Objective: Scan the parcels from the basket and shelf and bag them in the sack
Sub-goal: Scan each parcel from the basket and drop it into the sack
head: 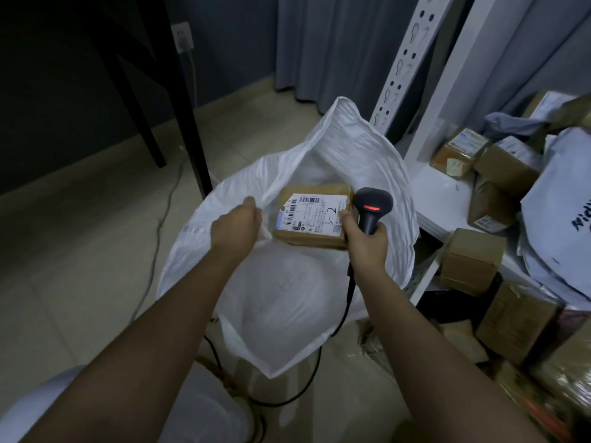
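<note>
A white woven sack stands open on the floor in the middle of view. My left hand grips the sack's near left rim and holds the mouth open. A flat brown parcel with a white shipping label marked "3-2" hangs over the sack's mouth. My right hand holds this parcel by its right edge together with the black handheld scanner, whose red light is on. The scanner's cable runs down past my right forearm.
A white metal shelf at the right carries several brown boxes and grey mailer bags. More parcels lie piled on the floor at the lower right. A dark table leg stands at the back left, by a wall socket.
</note>
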